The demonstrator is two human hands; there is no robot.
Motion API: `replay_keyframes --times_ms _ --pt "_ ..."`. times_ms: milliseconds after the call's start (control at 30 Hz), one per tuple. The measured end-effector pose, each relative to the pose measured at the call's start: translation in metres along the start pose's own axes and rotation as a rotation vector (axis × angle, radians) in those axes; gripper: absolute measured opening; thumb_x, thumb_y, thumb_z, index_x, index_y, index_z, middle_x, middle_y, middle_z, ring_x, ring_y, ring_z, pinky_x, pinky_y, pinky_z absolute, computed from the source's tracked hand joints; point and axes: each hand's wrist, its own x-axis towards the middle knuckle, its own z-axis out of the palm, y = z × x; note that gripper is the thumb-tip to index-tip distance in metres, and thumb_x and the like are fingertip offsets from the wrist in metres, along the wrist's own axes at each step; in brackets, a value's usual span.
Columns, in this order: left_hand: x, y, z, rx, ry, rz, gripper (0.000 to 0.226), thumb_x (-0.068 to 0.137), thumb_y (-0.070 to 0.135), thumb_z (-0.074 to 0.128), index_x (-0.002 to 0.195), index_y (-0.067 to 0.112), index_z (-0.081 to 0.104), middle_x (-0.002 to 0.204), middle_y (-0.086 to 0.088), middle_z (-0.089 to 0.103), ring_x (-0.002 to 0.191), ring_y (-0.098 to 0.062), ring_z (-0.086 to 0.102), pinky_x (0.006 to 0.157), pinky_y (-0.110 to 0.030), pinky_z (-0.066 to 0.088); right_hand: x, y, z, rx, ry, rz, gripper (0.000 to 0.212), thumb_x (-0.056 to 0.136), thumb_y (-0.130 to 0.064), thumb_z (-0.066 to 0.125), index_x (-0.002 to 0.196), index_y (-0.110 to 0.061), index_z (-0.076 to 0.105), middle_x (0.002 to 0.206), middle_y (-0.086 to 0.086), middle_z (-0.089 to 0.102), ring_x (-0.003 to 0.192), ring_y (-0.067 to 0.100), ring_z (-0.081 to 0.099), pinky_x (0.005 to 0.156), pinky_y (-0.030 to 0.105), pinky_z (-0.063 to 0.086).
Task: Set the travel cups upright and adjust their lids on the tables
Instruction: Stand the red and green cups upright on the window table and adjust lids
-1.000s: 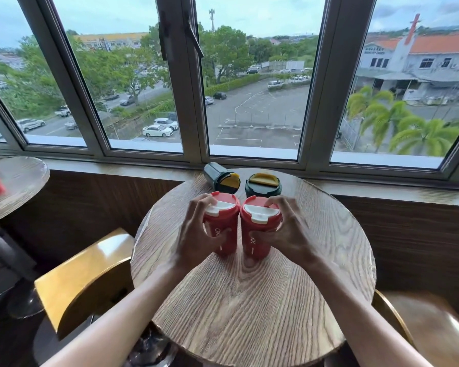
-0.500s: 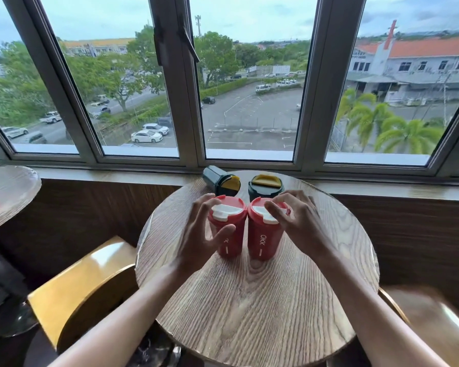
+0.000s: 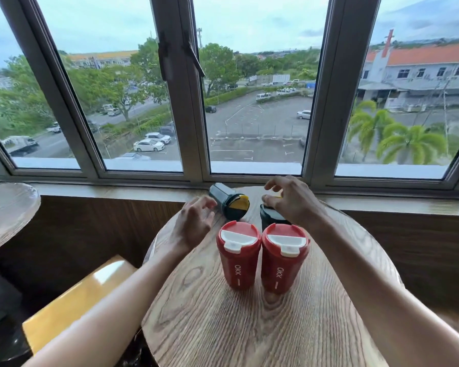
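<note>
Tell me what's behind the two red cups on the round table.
Behind the red cups are two dark green cups with yellow lids: one lying on its side, one upright, its lid mostly covered by the right hand. The left hand hovers open.

Both bare forearms reach up from the lower corners, the left from about 7 o'clock and the right from about 5 o'clock, converging toward 12 o'clock. The left hand (image 3: 194,226) is open, palm turned inward toward 3 o'clock, its fingers (image 3: 206,203) loosely curled and gripping nothing. The right hand (image 3: 293,201) sits farther toward 12 o'clock, palm down with the wrist bent, fingers spread and arched; whether they grip anything cannot be told.
</note>
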Motion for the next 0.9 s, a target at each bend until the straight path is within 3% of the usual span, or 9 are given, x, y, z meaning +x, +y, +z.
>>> replay_keyframes --times_ms 100,167,300,400,500,633,767,833,900 --pt "0.032 -0.008 0.007 0.061 -0.128 0.032 0.038 0.085 0.004 0.063 0.122 0.012 0.061 0.12 -0.011 0.062 0.115 -0.026 0.055 0.099 -0.038 0.047 0.012 0.005 -0.001 -0.141 -0.086 0.144 0.04 0.087 -0.039 0.063 0.124 -0.025 0.059 0.133 0.011 0.05 0.125 0.03 0.044 0.099 0.041 0.039" --pt "0.055 -0.014 0.014 0.148 -0.248 0.063 0.054 0.082 0.002 0.062 0.133 0.016 0.053 0.132 -0.012 0.054 0.124 -0.029 0.046 0.104 -0.045 0.043 0.018 0.01 0.001 -0.206 -0.161 0.236 0.044 0.087 -0.04 0.062 0.129 -0.027 0.055 0.138 0.01 0.044 0.128 0.033 0.039 0.103 0.042 0.035" --pt "0.101 -0.031 0.031 0.355 -0.506 0.143 0.081 0.076 0.006 0.064 0.149 0.026 0.033 0.148 -0.005 0.039 0.135 -0.03 0.035 0.111 -0.046 0.036 0.027 0.017 0.002 -0.159 -0.242 0.321 0.047 0.084 -0.032 0.067 0.129 -0.027 0.056 0.13 0.008 0.051 0.121 0.027 0.048 0.1 0.033 0.038" --pt "0.127 -0.046 0.05 0.501 -0.695 0.265 0.088 0.078 0.011 0.063 0.153 0.028 0.021 0.157 -0.002 0.029 0.144 -0.028 0.025 0.118 -0.05 0.023 0.032 0.018 -0.002 -0.074 -0.31 0.393 0.048 0.08 -0.027 0.072 0.126 -0.031 0.058 0.12 0.001 0.055 0.105 0.019 0.052 0.094 0.03 0.043" --pt "0.146 -0.061 0.065 0.544 -0.757 0.379 0.089 0.077 0.019 0.065 0.153 0.028 0.021 0.158 0.0 0.028 0.145 -0.025 0.024 0.119 -0.046 0.02 0.033 0.017 -0.008 0.011 -0.331 0.473 0.048 0.079 -0.022 0.075 0.122 -0.034 0.059 0.121 0.003 0.054 0.106 0.02 0.054 0.09 0.03 0.046" --pt "0.16 -0.068 0.074 0.442 -0.706 0.522 0.086 0.071 0.039 0.072 0.147 0.029 0.032 0.151 0.002 0.04 0.138 -0.022 0.037 0.115 -0.041 0.03 0.03 0.014 -0.011 0.113 -0.318 0.531 0.048 0.082 -0.014 0.074 0.126 -0.028 0.06 0.121 0.005 0.054 0.112 0.021 0.054 0.075 0.016 0.042" --pt "0.15 -0.06 0.072 0.14 -0.647 0.46 0.092 0.057 0.039 0.08 0.14 0.029 0.041 0.135 0.001 0.054 0.125 -0.024 0.051 0.104 -0.039 0.044 0.03 0.015 -0.009 0.138 -0.298 0.564 0.047 0.082 -0.011 0.074 0.125 -0.026 0.062 0.124 0.009 0.055 0.117 0.024 0.054 0.074 0.014 0.042" --pt "0.14 -0.051 0.069 -0.129 -0.635 0.331 0.088 0.053 0.037 0.082 0.132 0.034 0.044 0.121 0.002 0.063 0.11 -0.016 0.062 0.09 -0.038 0.054 0.029 0.016 -0.009 0.145 -0.294 0.561 0.048 0.082 -0.01 0.074 0.126 -0.024 0.061 0.125 0.01 0.056 0.118 0.024 0.053 0.075 0.013 0.042" --pt "0.126 -0.039 0.063 -0.399 -0.651 0.2 0.077 0.061 0.015 0.087 0.127 0.019 0.049 0.099 -0.002 0.067 0.078 0.002 0.066 0.067 -0.023 0.056 0.029 0.015 -0.009 0.153 -0.292 0.559 0.049 0.082 -0.009 0.073 0.127 -0.024 0.061 0.126 0.01 0.055 0.117 0.024 0.053 0.074 0.013 0.042"
